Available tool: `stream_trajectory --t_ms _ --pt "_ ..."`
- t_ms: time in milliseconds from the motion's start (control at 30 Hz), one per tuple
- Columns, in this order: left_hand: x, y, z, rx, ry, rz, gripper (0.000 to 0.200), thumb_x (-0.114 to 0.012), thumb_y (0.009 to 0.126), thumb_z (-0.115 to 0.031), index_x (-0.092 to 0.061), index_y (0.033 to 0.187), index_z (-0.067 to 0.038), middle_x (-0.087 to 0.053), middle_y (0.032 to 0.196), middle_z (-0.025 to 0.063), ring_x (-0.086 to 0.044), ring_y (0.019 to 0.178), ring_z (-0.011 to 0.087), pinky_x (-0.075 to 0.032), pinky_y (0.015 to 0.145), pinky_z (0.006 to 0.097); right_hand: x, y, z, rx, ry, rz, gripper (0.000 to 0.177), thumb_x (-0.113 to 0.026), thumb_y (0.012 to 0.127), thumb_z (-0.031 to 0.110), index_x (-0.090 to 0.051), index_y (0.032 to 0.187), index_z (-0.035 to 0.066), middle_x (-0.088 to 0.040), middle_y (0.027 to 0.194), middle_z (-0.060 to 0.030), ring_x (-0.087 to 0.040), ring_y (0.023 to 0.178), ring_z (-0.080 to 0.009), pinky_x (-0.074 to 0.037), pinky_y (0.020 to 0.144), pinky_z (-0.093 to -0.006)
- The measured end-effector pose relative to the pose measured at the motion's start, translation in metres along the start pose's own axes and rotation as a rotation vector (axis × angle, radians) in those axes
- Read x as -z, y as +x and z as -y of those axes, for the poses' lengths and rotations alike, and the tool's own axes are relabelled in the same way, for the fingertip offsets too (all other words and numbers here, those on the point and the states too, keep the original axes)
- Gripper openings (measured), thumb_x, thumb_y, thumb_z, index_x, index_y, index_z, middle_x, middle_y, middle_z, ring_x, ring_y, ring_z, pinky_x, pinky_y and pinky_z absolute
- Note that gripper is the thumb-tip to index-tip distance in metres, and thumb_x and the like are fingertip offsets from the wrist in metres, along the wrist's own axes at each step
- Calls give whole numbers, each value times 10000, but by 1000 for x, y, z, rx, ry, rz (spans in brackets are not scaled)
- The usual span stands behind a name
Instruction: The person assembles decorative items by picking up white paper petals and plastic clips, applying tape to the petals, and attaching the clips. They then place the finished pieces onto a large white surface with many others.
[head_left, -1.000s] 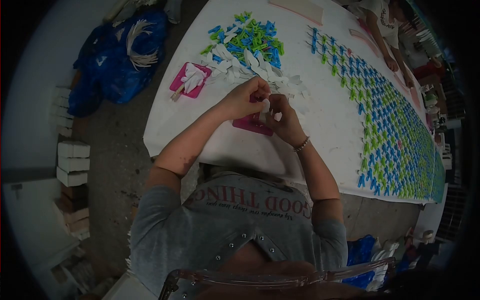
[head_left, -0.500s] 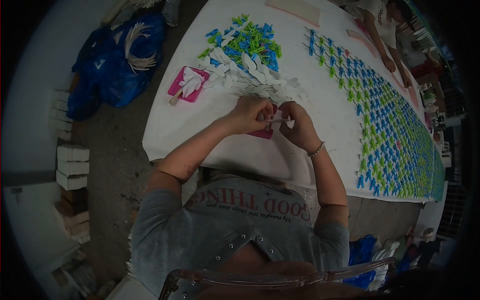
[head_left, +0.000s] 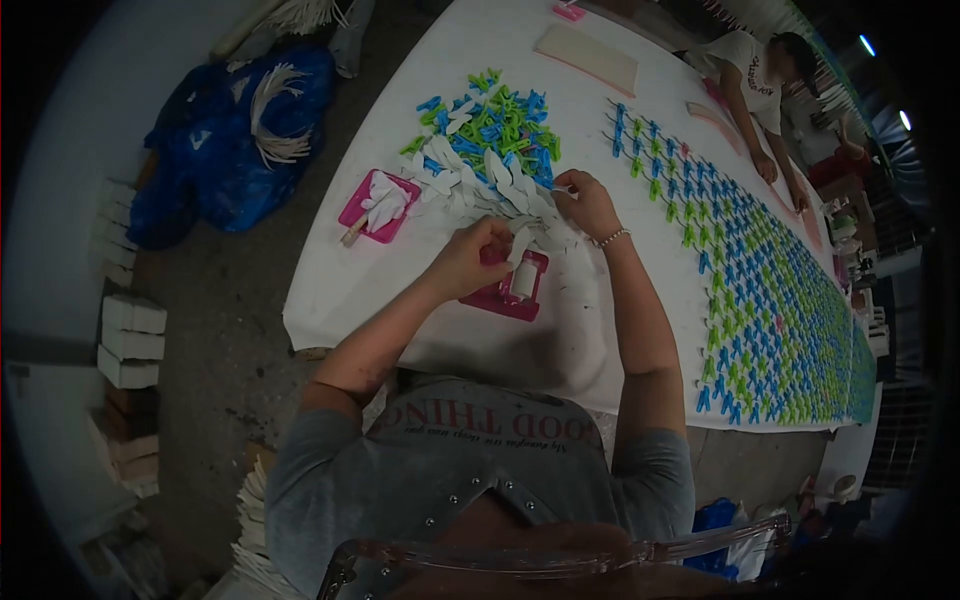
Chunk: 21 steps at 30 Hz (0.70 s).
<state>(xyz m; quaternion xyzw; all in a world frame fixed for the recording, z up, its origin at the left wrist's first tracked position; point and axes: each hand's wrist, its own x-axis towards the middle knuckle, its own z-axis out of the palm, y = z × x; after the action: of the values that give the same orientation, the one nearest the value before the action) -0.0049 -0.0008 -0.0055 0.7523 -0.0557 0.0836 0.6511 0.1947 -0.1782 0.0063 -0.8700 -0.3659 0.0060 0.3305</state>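
Observation:
My left hand [head_left: 468, 262] is closed in a pinch on a thin white leaf-shaped piece [head_left: 520, 242]. It is just above a pink tray [head_left: 512, 309] that holds a small white cylinder [head_left: 524, 281]. My right hand [head_left: 590, 207], with a beaded bracelet at the wrist, reaches to the right edge of a pile of white leaf-shaped pieces [head_left: 500, 185]. Its thumb and forefinger are pressed together; what they hold, if anything, is too small to make out. Behind the pile is a heap of blue and green clothespins [head_left: 500, 115].
A second pink tray [head_left: 350, 213] with white pieces and a wooden handle stands at left. Rows of clipped clothespins [head_left: 760, 290] cover the table's right side, where another person [head_left: 755, 85] works. A blue plastic bag [head_left: 230, 190] lies on the floor.
My hands have moved apart. The right went up to the pile's edge, the left down and leftward a little. The pink tray with the cylinder shows more. The camera view has shifted.

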Motion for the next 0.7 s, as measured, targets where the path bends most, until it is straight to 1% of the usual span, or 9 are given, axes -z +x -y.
stream_trajectory --t_ms 100,167,267,333,400,500,567,600,700 --pt "9 -5 9 49 -11 22 385 -698 751 -52 -470 1060 -35 -613 915 48 -595 840 115 -465 741 246 -12 16 -2 -50 -42 41 293 -686 779 250 -638 970 32 -656 909 -129 -642 808 -252 -503 733 -335" --pt "10 -6 12 61 -54 22 384 -694 756 -45 -466 1065 -39 -606 914 40 -585 841 107 -459 746 241 -15 22 -6 -162 -43 83 327 -718 749 302 -648 919 32 -659 888 -121 -642 809 -240 -504 724 -334" --pt "10 -6 12 87 -111 39 379 -684 768 -34 -459 1073 -47 -588 912 24 -566 843 95 -451 754 237 -15 27 -15 -262 62 194 322 -728 739 311 -651 896 41 -663 829 -113 -647 773 -240 -508 701 -337" --pt "9 -6 9 98 -123 51 376 -679 773 -30 -457 1076 -51 -577 913 16 -558 845 91 -449 758 238 -18 25 -23 -232 56 171 298 -724 741 297 -652 882 45 -665 807 -108 -649 749 -234 -509 685 -338" --pt "7 -6 5 79 -199 45 356 -655 763 10 -440 1028 -90 -503 844 -24 -474 773 57 -404 697 212 -21 22 -28 -201 52 150 274 -720 743 284 -654 868 49 -668 785 -103 -651 725 -229 -510 669 -339" --pt "7 -5 7 73 -232 28 365 -655 755 19 -439 1027 -91 -488 826 -27 -458 762 57 -395 699 209 -18 14 -24 -221 99 157 199 -689 758 223 -643 843 49 -660 759 -104 -643 691 -257 -506 649 -341" --pt "8 -5 7 71 -230 15 361 -651 754 24 -439 1023 -90 -482 819 -29 -454 763 55 -391 698 207 -15 6 -11 -108 12 -128 111 -631 781 141 -619 829 41 -648 738 -108 -624 672 -293 -500 634 -353" --pt "9 -5 6 74 -230 2 357 -648 753 29 -440 1019 -88 -475 811 -32 -449 763 53 -386 697 204 -10 2 -7 -105 13 -128 111 -631 781 141 -619 829 41 -648 738 -108 -624 672 -293 -500 634 -353" --pt "13 -9 -6 101 -264 5 336 -637 761 35 -443 1007 -85 -466 807 -39 -441 758 48 -379 688 198 9 -22 2 -35 3 -303 53 -594 797 78 -607 838 48 -634 767 -115 -604 705 -304 -491 644 -360"
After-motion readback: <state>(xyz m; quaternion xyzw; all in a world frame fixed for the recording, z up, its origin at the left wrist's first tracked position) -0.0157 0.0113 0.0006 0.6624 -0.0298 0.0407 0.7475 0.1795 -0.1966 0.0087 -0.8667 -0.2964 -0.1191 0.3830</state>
